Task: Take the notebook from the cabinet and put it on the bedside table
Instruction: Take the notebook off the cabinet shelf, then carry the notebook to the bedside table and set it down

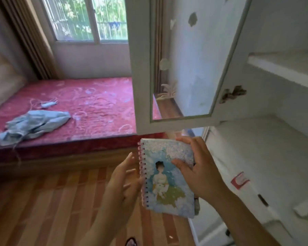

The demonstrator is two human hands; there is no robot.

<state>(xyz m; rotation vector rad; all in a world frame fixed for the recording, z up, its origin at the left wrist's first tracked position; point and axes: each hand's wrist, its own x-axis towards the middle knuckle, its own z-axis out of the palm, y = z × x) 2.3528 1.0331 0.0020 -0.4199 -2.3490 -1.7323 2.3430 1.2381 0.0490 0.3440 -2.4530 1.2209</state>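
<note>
We see a bedroom from head height, looking down. Wood-look floor (52, 201) in orange-brown planks fills the lower left. A low bed with a red patterned mattress (89, 105) sits at left, bare, with a crumpled pale blue cloth (34, 125) lying on its near edge and a small white device with a cord (48, 104) just behind the cloth. A padded headboard (2, 80) shows at far left. Behind the bed we have a barred window (89, 18) with greenery outside, and a tan pleated curtain (27, 38) beside it.

At right stands the white cabinet (283, 107), its shelves bare where we see them. Its glass-panel door (181, 63) hangs open toward us, frosted plant motifs on the glass, a metal hinge (232, 94) at the door's right edge. Paint is chipped in spots.

The notebook (169, 181) is out of the cabinet, held in the air over the floor, below the open door, cover facing us. It is spiral-bound with pink coils on its left edge; the cover shows a drawn figure in white on blue with pale blossoms. The right hand (201, 167) grips its right side, thumb pressed on the cover, fingers curled over the top edge and behind. The left hand (124, 178) is loosely spread, fingers near or just touching the coil edge; contact unclear.

Writing: a red-and-white sticker (239, 180) on the lower cabinet front, text unreadable. No readable text on the notebook cover.
</note>
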